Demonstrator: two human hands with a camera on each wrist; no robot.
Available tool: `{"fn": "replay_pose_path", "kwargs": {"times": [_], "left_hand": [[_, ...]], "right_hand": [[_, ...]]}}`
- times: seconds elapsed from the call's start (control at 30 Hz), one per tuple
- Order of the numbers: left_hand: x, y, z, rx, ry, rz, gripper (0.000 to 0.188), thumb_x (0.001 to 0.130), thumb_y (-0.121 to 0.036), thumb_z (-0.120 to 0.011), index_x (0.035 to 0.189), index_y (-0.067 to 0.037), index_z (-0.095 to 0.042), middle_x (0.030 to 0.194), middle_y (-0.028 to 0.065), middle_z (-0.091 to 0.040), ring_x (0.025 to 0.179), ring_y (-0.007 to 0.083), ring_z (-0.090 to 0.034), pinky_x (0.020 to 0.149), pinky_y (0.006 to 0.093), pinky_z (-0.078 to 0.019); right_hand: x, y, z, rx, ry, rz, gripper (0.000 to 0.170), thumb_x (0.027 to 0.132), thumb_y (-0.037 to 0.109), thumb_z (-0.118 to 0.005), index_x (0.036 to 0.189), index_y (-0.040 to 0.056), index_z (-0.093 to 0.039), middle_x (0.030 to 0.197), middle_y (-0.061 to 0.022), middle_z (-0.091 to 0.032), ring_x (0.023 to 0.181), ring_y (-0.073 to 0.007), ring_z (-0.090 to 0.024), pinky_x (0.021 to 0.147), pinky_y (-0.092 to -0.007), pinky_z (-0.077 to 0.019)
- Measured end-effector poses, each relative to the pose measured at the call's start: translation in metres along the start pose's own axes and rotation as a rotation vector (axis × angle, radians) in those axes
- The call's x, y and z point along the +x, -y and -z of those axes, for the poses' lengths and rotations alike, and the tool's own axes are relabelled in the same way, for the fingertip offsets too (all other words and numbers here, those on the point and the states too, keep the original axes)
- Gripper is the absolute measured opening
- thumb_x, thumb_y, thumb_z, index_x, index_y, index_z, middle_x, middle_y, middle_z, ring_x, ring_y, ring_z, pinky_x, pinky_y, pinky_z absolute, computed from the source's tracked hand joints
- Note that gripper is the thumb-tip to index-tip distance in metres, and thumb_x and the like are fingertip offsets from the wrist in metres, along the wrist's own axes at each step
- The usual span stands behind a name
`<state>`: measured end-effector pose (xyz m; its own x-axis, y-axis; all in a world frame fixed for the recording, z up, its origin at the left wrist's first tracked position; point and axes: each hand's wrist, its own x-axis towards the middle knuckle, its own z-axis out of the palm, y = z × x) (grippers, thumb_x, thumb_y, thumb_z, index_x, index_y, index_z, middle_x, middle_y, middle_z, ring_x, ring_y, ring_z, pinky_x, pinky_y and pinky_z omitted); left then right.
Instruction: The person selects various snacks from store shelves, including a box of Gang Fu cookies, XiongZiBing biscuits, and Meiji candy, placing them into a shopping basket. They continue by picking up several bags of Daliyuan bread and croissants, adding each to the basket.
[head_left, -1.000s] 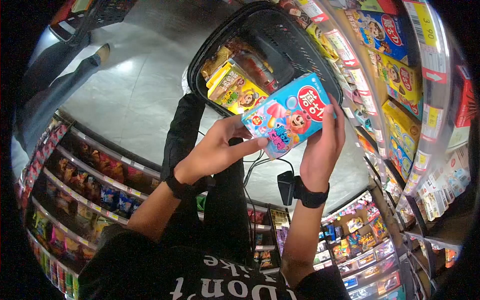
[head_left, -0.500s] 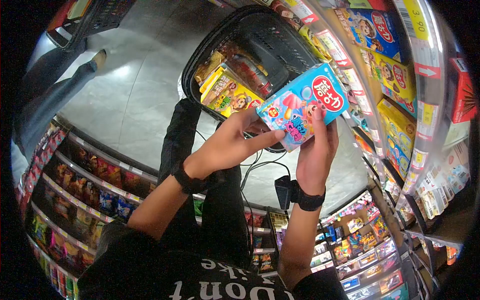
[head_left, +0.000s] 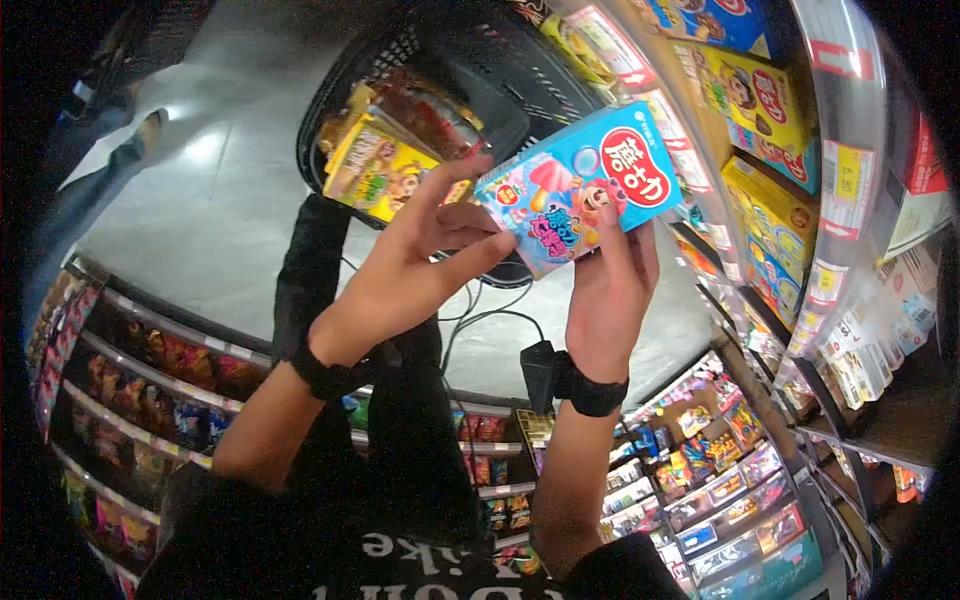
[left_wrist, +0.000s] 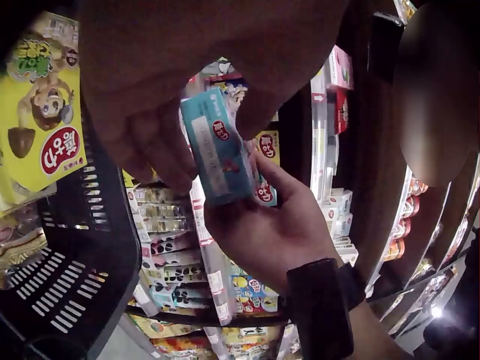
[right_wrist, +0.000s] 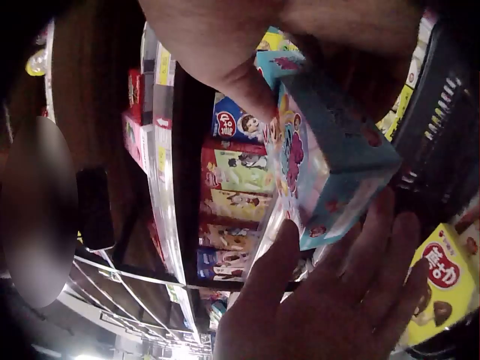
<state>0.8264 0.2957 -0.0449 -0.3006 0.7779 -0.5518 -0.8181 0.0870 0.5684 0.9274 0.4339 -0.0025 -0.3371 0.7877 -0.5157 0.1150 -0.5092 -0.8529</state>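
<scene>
A blue biscuit box (head_left: 555,195) with a red logo and cartoon pictures is held over the near edge of a black shopping basket (head_left: 490,60), its printed front facing up. My right hand (head_left: 607,300) grips its lower side, thumb on the front and fingers behind. At the other end, my left hand (head_left: 385,280) has its thumb at the corner, while its index finger points out past the edge. The right wrist view shows the left thumb and fingers on either side of that end. Inside the basket lie a yellow biscuit box (head_left: 385,172) and a red-labelled item (head_left: 435,115) in shiny wrap.
Close on the right runs a shelf with more yellow biscuit boxes (head_left: 765,230) and price tags (head_left: 845,185). Snack shelves (head_left: 150,390) stand behind at the lower left. Cables (head_left: 465,330) hang beneath my hands. Another person's leg (head_left: 115,165) shows at the upper left.
The basket and shelves sit farther left in the head view. My left index finger has lifted away from the box end; the right hand keeps its grip, and the box lies slightly flatter.
</scene>
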Motion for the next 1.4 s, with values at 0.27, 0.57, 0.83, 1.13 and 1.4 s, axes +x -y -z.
{"fn": "replay_pose_path", "kwargs": {"times": [0.27, 0.57, 0.83, 1.13, 1.4], "left_hand": [[0.032, 0.005, -0.032, 0.278, 0.168, -0.016, 0.065, 0.092, -0.003, -0.068, 0.149, -0.008, -0.037, 0.103, 0.0051, -0.065, 0.101, 0.0111, -0.061, 0.088, 0.0279, -0.0501], [0.076, 0.028, -0.077, 0.455, 0.192, -0.166, 0.061, 0.093, -0.011, -0.067, 0.146, -0.001, -0.039, 0.105, 0.0107, -0.064, 0.092, 0.0114, -0.063, 0.076, 0.0235, -0.0515], [0.133, 0.028, -0.148, 0.178, 0.134, -0.235, 0.067, 0.089, -0.010, -0.068, 0.142, 0.005, -0.029, 0.110, 0.0159, -0.066, 0.084, 0.0116, -0.063, 0.067, 0.0243, -0.0508], [0.158, 0.045, -0.180, -0.167, 0.262, -0.360, 0.040, 0.089, -0.004, -0.066, 0.126, 0.001, -0.052, 0.118, 0.0089, -0.065, 0.107, 0.0149, -0.061, 0.090, 0.0287, -0.0503], [0.175, 0.034, -0.172, -0.050, 0.354, -0.248, 0.043, 0.089, -0.008, -0.067, 0.128, 0.004, -0.053, 0.118, 0.0079, -0.063, 0.100, 0.0126, -0.062, 0.085, 0.0281, -0.0507]], "right_hand": [[0.018, 0.006, 0.039, 0.062, -0.103, 0.032, 0.040, 0.098, 0.017, -0.063, 0.133, -0.0001, -0.052, 0.129, -0.0112, -0.060, 0.115, -0.0201, -0.060, 0.097, -0.0377, -0.0482], [0.035, 0.032, 0.078, -0.257, -0.168, 0.294, 0.041, 0.098, 0.015, -0.063, 0.135, 0.0031, -0.051, 0.128, -0.0093, -0.061, 0.113, -0.0174, -0.061, 0.094, -0.0345, -0.0462], [0.065, 0.065, 0.100, -0.555, -0.284, 0.456, 0.034, 0.096, 0.019, -0.067, 0.126, 0.0049, -0.057, 0.118, -0.0051, -0.065, 0.107, -0.0129, -0.061, 0.083, -0.0283, -0.0469], [0.097, 0.066, 0.093, -0.556, -0.380, 0.790, 0.031, 0.090, 0.008, -0.074, 0.112, -0.0063, -0.058, 0.106, -0.0141, -0.070, 0.096, -0.0181, -0.066, 0.078, -0.0299, -0.0547], [0.118, 0.046, 0.100, -0.473, -0.289, 0.822, 0.042, 0.090, 0.001, -0.070, 0.125, -0.0097, -0.050, 0.123, -0.0182, -0.062, 0.104, -0.0230, -0.065, 0.082, -0.0330, -0.0561]]}}
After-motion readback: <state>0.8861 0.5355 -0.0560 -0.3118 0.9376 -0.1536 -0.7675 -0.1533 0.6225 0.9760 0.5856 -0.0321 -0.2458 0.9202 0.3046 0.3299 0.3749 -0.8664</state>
